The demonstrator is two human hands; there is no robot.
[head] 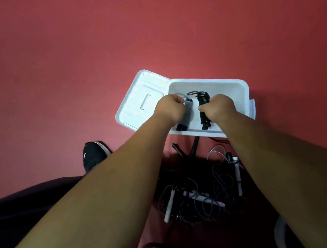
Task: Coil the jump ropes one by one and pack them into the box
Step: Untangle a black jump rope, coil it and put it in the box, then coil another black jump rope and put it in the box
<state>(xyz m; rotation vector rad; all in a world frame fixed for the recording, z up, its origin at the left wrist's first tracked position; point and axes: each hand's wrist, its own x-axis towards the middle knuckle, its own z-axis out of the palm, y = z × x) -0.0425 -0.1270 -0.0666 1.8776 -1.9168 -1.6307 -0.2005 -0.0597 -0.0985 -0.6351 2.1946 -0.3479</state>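
Head view. Our left hand (170, 107), fingers curled, pinches the top of the grey coiled jump rope (187, 116). Our right hand (219, 107) curls round the black coiled jump rope (204, 105). Both bundles lie side by side, lengthwise, inside the white plastic box (243, 90), its hinged lid (141, 92) folded open leftward. We judge the parallel seating saves room for more. A tangled pile of loose ropes (203, 184) sits on the red floor (67, 62), just before the box.
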